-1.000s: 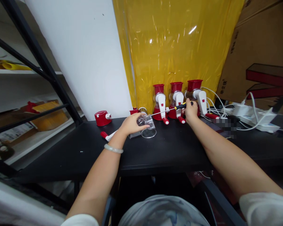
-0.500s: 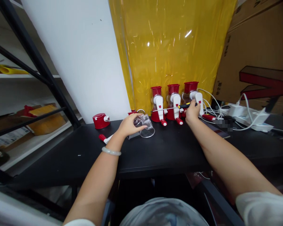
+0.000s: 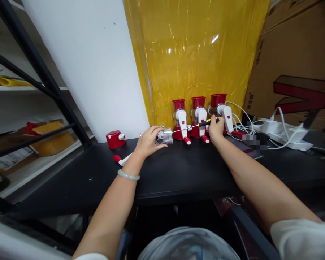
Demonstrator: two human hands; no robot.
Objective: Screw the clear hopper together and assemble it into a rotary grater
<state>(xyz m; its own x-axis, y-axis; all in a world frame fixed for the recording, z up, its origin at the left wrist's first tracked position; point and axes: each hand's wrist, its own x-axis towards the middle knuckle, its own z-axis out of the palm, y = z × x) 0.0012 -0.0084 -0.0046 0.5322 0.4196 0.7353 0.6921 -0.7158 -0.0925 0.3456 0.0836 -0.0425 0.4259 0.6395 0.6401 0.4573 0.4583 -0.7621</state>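
Nearest, at the bottom, is the person's pale clothing (image 3: 189, 245), and beyond it the near edge of a black table (image 3: 178, 173). From the left, an arm with a pale bracelet (image 3: 128, 175) reaches over the table. Its left hand (image 3: 150, 141) is clamped on a clear plastic part (image 3: 167, 136), thumb on the near side and fingers over the far side. The part lies sideways, its open end to the right; whether it rests on the table I cannot tell.

From the right, the right hand (image 3: 216, 129) is closed around the black and yellow handle of a screwdriver (image 3: 206, 122). The thin shaft runs left to the open end of the plastic part; whether the tip touches it cannot be made out.

Left of the left hand lies a white crank (image 3: 122, 161) with a red knob, and a little farther left and back stands a red base (image 3: 115, 140).

Just behind the screwdriver, three red and white grinders (image 3: 199, 117) stand upright in a row. To their right are white cables (image 3: 242, 124) and a power strip (image 3: 298, 144). Farthest back are a white board (image 3: 97, 65), a yellow sheet (image 3: 200, 47) and, right, a cardboard box (image 3: 289, 50).
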